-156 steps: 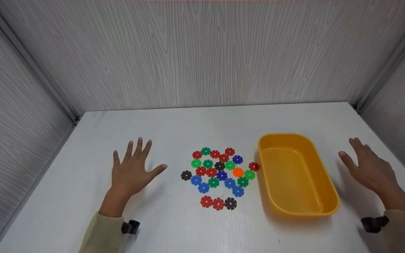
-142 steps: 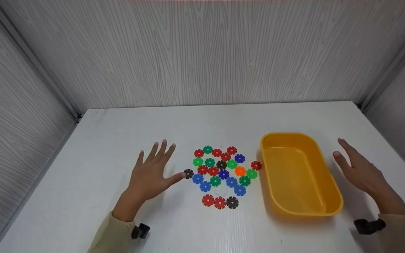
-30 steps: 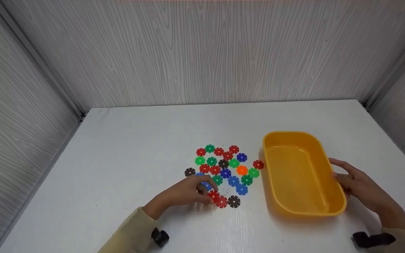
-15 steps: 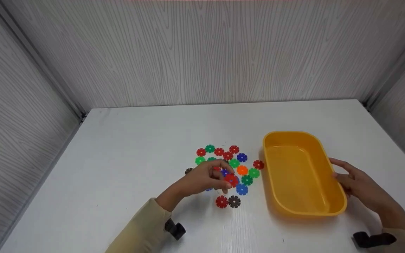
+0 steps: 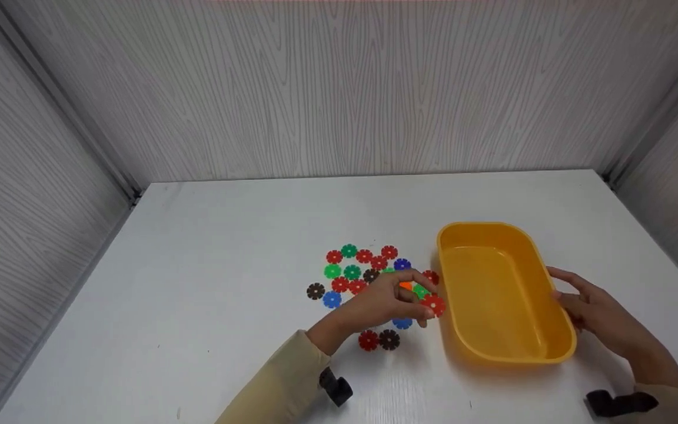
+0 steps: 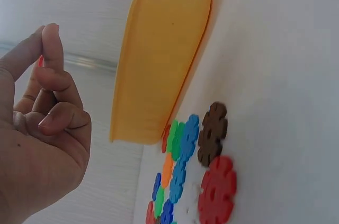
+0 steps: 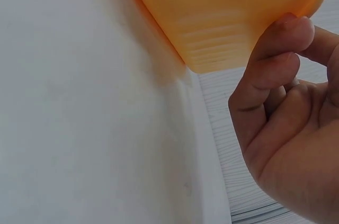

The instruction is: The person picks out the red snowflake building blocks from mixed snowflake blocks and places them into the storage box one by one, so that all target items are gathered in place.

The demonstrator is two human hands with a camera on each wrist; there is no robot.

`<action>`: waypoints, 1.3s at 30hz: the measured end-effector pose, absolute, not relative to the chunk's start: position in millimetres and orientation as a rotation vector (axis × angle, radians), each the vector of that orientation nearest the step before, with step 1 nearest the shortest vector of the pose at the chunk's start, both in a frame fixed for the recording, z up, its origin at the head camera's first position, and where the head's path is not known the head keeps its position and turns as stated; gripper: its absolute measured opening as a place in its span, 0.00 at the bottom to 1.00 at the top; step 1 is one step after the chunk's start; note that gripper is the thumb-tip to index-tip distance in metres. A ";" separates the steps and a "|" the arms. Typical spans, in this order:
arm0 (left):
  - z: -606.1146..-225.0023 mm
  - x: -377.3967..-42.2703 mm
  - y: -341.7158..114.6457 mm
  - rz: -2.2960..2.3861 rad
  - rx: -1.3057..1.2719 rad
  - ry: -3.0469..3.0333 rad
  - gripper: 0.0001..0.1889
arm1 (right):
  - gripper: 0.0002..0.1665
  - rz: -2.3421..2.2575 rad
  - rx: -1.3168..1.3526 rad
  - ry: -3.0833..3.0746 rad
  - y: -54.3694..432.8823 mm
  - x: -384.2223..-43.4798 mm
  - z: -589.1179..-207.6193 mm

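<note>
My left hand (image 5: 374, 300) pinches a red notched plastic disc (image 5: 435, 303) between thumb and fingertips, above the table beside the yellow tub's left wall. In the left wrist view only a red sliver of that disc shows behind the fingers. At the tub's right side, my right hand (image 5: 604, 315) grips the rim of the yellow tub (image 5: 495, 357) between thumb and fingers. The tub's inside holds nothing. Below the left hand lie a loose red disc (image 5: 368, 340) and a dark brown disc (image 5: 389, 340), touching. The hand and forearm hide part of the disc group.
Several more flower-shaped discs lie flat left of the tub, among them a blue disc (image 5: 332, 299), a dark green disc (image 5: 352, 272) and a brown disc (image 5: 315, 291). The white table (image 5: 221, 235) meets wood-grain panels (image 5: 339, 88) at the back and sides.
My left hand came from the left, picked a red disc from the front row, and carried it up and right toward the tub. My right hand moved in and took hold of the tub's rim.
</note>
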State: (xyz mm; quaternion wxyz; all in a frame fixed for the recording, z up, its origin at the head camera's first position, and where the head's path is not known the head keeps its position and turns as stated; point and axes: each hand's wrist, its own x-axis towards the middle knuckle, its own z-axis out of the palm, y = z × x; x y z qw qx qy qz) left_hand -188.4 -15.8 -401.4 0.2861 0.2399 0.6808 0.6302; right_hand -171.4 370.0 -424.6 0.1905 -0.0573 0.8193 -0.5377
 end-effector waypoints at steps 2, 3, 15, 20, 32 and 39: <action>-402.7 -187.1 -6.4 1.689 0.609 1.799 0.16 | 0.35 -1.511 -0.153 2.299 369.7 -171.3 -424.9; -402.7 -186.6 -1.7 1.692 0.593 1.791 0.15 | 0.35 -1.514 -0.148 2.298 369.8 -171.4 -425.1; -392.0 -190.2 47.5 1.647 0.585 1.825 0.11 | 0.33 -1.528 -0.109 2.302 371.0 -172.5 -428.0; -391.8 -190.3 61.3 1.611 0.568 1.865 0.11 | 0.36 -1.496 -0.078 2.296 371.4 -172.5 -427.9; -389.5 -193.2 69.3 1.522 0.484 1.940 0.10 | 0.38 -1.459 -0.018 2.288 369.1 -174.6 -428.6; -389.0 -196.3 72.3 1.491 0.530 1.973 0.10 | 0.29 -1.519 -0.137 2.278 371.3 -177.0 -431.0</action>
